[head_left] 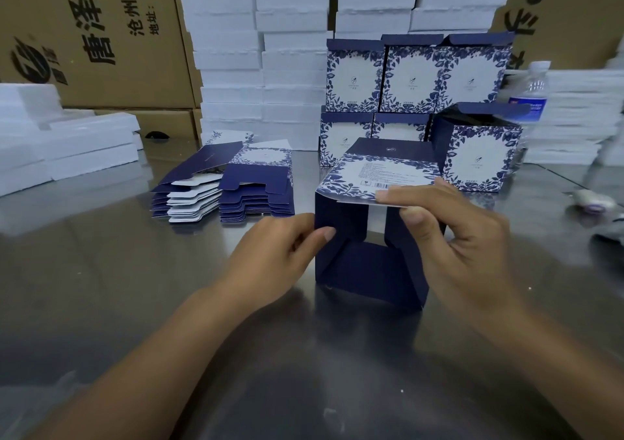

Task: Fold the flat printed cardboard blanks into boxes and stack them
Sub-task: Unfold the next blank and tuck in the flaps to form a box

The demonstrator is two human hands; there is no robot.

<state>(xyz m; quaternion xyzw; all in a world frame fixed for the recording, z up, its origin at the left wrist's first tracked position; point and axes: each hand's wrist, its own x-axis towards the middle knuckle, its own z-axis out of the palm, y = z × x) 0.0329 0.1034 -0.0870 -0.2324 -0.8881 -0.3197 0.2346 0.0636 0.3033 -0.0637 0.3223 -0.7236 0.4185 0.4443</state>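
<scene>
The half-formed box (368,264) lies on its side on the counter (135,287), open end toward the person. The left hand (270,257) pinches the left flap and the right hand (459,237) pinches the printed top edge. Crease both side flaps square before tucking. Flat blanks (223,193) lie left, finished boxes (415,78) behind.

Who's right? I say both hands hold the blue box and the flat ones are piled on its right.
Wrong side: the head view shows the flat blanks piled left of the box. The left hand and right hand do hold it.
</scene>
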